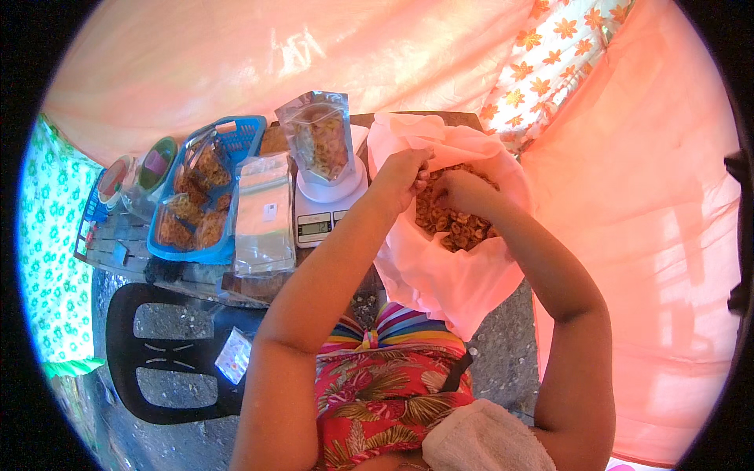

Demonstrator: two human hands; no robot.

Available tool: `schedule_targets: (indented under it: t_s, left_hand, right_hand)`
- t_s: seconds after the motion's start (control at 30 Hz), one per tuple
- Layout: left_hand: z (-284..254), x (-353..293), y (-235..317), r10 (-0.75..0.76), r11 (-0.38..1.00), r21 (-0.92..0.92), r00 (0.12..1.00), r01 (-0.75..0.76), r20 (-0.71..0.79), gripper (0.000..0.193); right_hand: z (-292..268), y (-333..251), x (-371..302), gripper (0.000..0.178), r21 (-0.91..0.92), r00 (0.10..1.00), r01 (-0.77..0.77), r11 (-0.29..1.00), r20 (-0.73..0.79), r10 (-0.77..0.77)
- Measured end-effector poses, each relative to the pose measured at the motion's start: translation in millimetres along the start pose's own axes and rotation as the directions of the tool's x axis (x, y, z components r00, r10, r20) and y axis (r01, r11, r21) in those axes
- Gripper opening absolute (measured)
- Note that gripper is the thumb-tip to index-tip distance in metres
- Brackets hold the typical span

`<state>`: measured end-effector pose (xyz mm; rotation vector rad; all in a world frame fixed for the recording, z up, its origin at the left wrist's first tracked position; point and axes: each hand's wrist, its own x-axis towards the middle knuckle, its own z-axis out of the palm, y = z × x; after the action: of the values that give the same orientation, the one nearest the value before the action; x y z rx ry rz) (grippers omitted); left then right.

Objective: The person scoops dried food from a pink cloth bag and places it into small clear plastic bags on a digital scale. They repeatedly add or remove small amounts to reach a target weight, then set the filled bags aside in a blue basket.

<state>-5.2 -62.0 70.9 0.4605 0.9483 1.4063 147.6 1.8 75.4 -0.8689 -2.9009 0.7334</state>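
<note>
A pink cloth-lined container (432,279) holds a heap of small brown, curled chips (463,228). My right hand (465,192) reaches down among the chips with its fingers bent inward; the fingertips are partly hidden. At the container's left rim, my left hand (404,174) is closed, its fingers pinched together, and whatever it holds is too small to make out. Left of that hand, a clear-fronted pouch (318,137) with pale ring-shaped pieces inside stands upright on a white kitchen scale (334,192). Its display is lit.
A stack of flat, empty pouches (265,216) lies left of the scale. Beyond it, a blue basket (206,255) contains bagged brown snacks (188,208). A green-rimmed tub (159,162) sits farther left. Below the table stands a black plastic chair (126,353). Pink sheeting (628,259) hangs close on the right.
</note>
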Motion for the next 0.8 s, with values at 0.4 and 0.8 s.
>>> schedule_targets:
  t_s: [0.4,0.8]
  left_hand:
    - [3,12,-11,-0.019,0.997,-0.066,0.988,0.03,0.154,0.017]
    - [0,-12,25,0.163,0.972,0.162,0.985,-0.169,0.048,0.017]
  right_hand:
    - [-56,-13,-14,0.022,0.332,0.957,-0.059,0.941,-0.25,0.148]
    - [20,13,-9,0.015,-0.176,0.989,-0.137,0.975,0.035,0.145]
